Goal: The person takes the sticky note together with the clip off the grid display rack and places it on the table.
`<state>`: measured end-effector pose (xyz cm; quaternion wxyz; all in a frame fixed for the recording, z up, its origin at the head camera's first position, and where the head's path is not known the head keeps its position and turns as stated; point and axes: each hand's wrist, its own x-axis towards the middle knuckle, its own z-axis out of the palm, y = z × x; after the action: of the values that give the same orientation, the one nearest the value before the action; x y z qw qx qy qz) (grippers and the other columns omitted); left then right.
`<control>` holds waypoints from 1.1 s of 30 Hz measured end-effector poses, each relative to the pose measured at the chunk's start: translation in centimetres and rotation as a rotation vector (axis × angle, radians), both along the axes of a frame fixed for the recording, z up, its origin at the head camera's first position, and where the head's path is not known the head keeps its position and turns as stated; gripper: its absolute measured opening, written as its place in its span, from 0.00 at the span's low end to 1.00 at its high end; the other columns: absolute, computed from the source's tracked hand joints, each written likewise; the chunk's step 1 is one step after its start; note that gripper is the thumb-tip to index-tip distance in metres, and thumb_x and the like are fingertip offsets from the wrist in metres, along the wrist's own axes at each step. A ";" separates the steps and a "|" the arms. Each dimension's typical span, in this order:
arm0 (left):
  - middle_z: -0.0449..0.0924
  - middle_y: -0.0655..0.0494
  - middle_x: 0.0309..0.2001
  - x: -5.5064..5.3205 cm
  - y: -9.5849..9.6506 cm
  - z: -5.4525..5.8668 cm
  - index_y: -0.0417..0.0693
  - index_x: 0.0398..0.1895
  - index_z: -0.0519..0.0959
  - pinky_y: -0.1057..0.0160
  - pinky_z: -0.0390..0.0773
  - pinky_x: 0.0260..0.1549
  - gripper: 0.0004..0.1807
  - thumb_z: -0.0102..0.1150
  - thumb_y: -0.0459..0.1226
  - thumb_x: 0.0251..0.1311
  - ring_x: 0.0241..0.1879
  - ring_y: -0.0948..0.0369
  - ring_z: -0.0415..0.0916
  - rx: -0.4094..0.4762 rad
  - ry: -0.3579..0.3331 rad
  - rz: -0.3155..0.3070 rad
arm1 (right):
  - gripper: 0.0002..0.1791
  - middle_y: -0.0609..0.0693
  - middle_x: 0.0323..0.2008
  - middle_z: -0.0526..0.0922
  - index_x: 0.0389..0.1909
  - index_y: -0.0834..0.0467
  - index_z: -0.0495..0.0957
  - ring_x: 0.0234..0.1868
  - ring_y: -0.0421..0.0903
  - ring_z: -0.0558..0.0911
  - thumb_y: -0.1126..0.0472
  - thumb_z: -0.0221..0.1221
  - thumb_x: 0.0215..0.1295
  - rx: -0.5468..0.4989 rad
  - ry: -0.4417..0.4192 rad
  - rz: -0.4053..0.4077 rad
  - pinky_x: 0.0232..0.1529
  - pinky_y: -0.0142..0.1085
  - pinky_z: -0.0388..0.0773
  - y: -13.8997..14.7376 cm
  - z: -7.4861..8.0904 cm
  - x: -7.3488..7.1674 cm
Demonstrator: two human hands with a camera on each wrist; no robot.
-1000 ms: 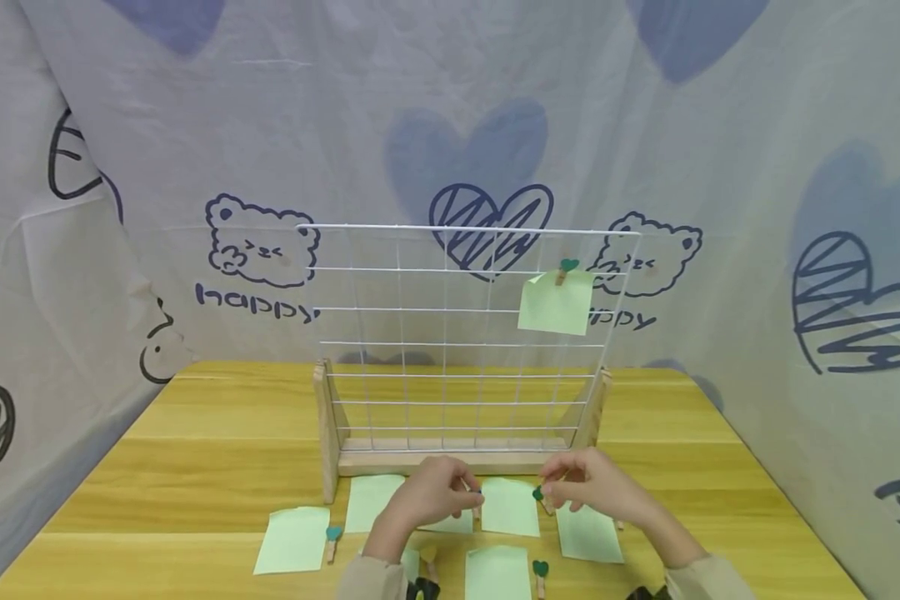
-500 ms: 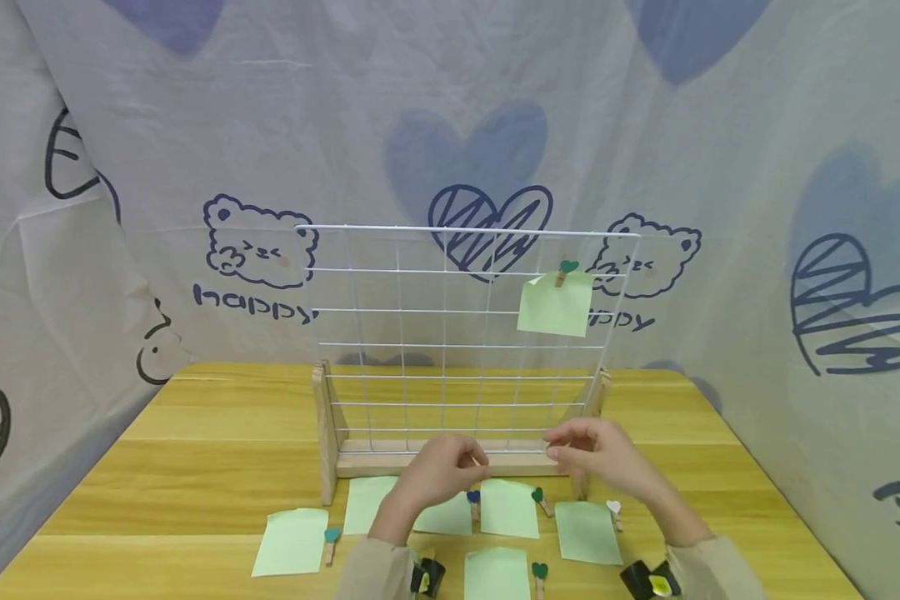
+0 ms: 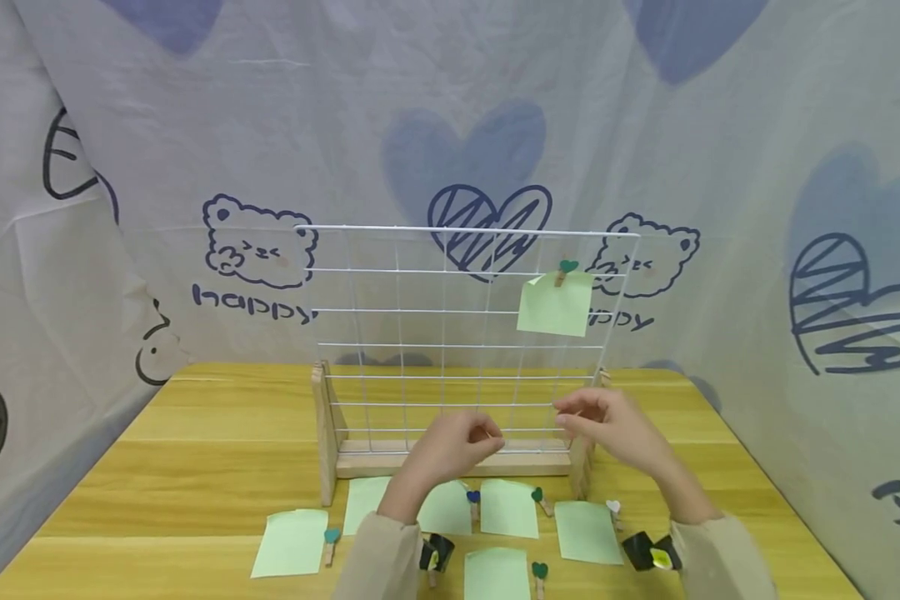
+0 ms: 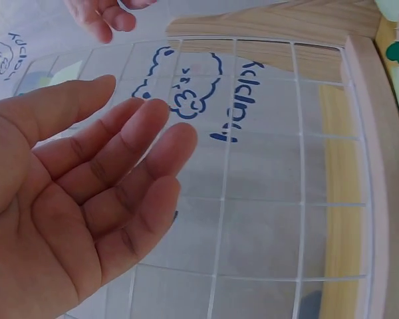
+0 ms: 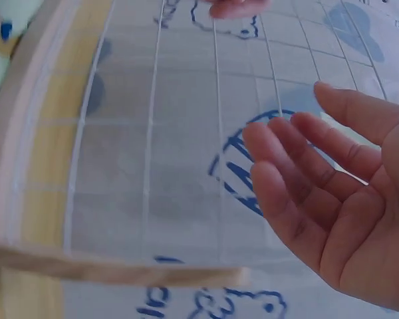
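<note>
Both hands are raised in front of a white wire grid panel (image 3: 375,226) on a wooden stand (image 3: 450,465). My left hand (image 3: 453,450) is before its lower middle, fingers loosely bent; in the left wrist view the palm (image 4: 60,219) holds nothing. Farther right, my right hand (image 3: 615,425) is near the stand's right upright, and the right wrist view shows its bent fingers (image 5: 299,199) empty. Upper right on the grid hangs a pale green paper note (image 3: 555,310), held by a small wooden clothespin with a green heart (image 3: 567,267).
Several green notes lie on the wooden table below the grid, including a left one (image 3: 291,543) and a front one (image 3: 497,575). Small heart clothespins lie beside them: teal (image 3: 332,537), blue (image 3: 473,497), white (image 3: 614,507). A printed cloth (image 3: 360,108) hangs behind.
Both hands have risen from among the notes and clothespins up before the lower grid, shifting slightly right. The blue and white clothespins now show uncovered on the table.
</note>
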<state>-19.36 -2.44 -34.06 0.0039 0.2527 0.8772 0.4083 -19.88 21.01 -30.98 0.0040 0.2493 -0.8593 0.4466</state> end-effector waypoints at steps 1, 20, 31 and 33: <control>0.74 0.61 0.25 -0.1 0.0 0.2 0.44 0.32 0.79 0.67 0.71 0.25 0.08 0.55 0.39 0.58 0.24 0.65 0.69 0.004 0.010 0.001 | 0.13 0.53 0.33 0.79 0.40 0.67 0.76 0.30 0.48 0.77 0.62 0.57 0.60 0.026 0.026 -0.018 0.28 0.34 0.76 0.0 0.4 0.0; 0.78 0.57 0.30 -1.9 0.7 3.5 0.42 0.35 0.79 0.68 0.73 0.31 0.08 0.54 0.36 0.59 0.29 0.63 0.72 0.072 0.141 0.051 | 0.10 0.51 0.25 0.80 0.38 0.65 0.78 0.24 0.42 0.76 0.64 0.57 0.59 0.072 0.286 -0.174 0.21 0.30 0.70 -0.1 4.6 -1.2; 0.78 0.56 0.31 -2.1 1.2 5.2 0.42 0.36 0.79 0.68 0.73 0.30 0.07 0.54 0.36 0.59 0.30 0.63 0.72 0.125 0.181 0.134 | 0.06 0.55 0.26 0.80 0.34 0.68 0.78 0.20 0.34 0.75 0.70 0.59 0.55 -0.066 0.569 -0.185 0.20 0.25 0.72 -0.8 6.3 -2.5; 0.78 0.55 0.33 -2.3 1.4 5.3 0.42 0.38 0.78 0.67 0.73 0.31 0.08 0.53 0.36 0.59 0.31 0.62 0.73 0.148 0.170 0.160 | 0.06 0.55 0.27 0.79 0.34 0.68 0.78 0.20 0.33 0.75 0.71 0.58 0.55 -0.074 0.596 -0.199 0.20 0.24 0.72 -0.8 6.5 -2.8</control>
<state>-21.63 -1.01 -28.73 -0.1217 0.2151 0.8591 0.4482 -22.64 20.20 -24.52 0.3084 0.2837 -0.8235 0.3824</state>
